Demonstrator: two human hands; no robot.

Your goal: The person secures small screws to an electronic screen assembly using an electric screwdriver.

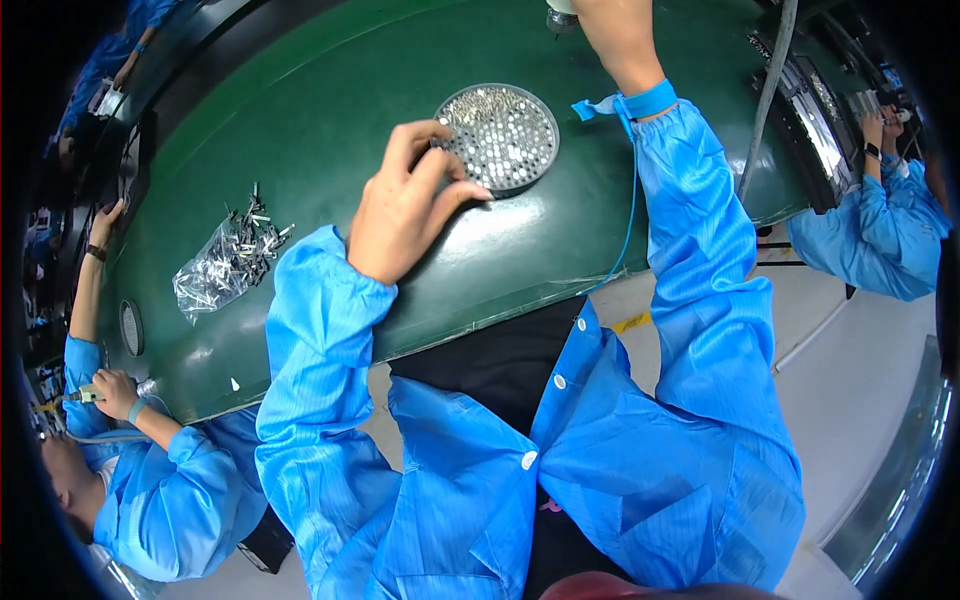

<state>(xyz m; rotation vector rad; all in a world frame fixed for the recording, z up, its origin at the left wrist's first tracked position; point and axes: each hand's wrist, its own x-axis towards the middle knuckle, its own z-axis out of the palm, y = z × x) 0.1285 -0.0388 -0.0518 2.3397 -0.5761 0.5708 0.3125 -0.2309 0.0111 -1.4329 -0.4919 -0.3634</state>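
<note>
My left hand (405, 198) is at the near left edge of a round dark tray (513, 191). Its thumb rests on the near rim and its curled fingers grip the left side. Small silver screws (487, 104) are heaped at the tray's far side, and the rest of its surface shows many holes and pale round spots. My right hand (612, 30) reaches to the top edge of the view, its fingertips cut off. Beside it sticks out the pale end of what looks like an electric screwdriver (562, 12), dark tip downward, seemingly in its grip.
A clear bag (208, 275) spills small black and silver parts (258, 232) onto the green table (330, 110). A blue wrist strap cord (632, 220) hangs off my right wrist. A grey cable (768, 100) and black racks (815, 130) stand right. Co-workers (165, 500) sit on both sides.
</note>
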